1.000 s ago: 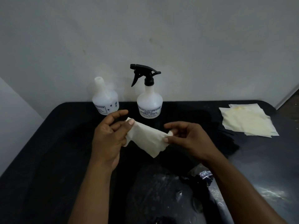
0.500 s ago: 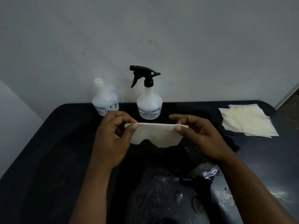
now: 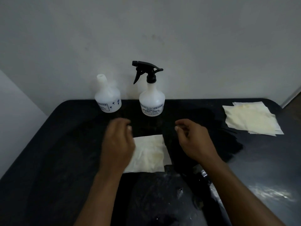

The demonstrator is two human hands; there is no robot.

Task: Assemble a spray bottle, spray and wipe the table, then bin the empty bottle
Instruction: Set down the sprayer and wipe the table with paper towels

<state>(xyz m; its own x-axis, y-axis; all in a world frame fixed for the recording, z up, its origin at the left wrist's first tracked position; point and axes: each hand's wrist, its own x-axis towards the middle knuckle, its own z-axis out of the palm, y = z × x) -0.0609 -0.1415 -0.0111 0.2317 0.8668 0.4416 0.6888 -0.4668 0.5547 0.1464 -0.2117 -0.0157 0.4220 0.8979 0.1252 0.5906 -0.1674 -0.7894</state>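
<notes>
Head view | left hand [image 3: 118, 144] and right hand [image 3: 195, 141] hover loosely curled, holding nothing | cloth [image 3: 151, 154] lies flat on dark surface [image 3: 48, 152], partly under left hand | capped spray bottle [image 3: 152, 98] upright behind | risk: a forward sweep may topple it.

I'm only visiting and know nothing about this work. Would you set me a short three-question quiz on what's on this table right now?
1. True or false: both bottles carry a black trigger head.
2. Which lies flat between the hands? A) a sponge B) a pale cloth C) a cap
3. Fill in: the stack of spare cloths sits at the table's far ____ corner.

Key
1. False. Only the sprayer bottle has the trigger head; the open bottle has a bare neck.
2. B. The cloth lies on the black table, partly under the left hand; the right hand holds nothing.
3. Right, where the cloth stack lies.
</notes>
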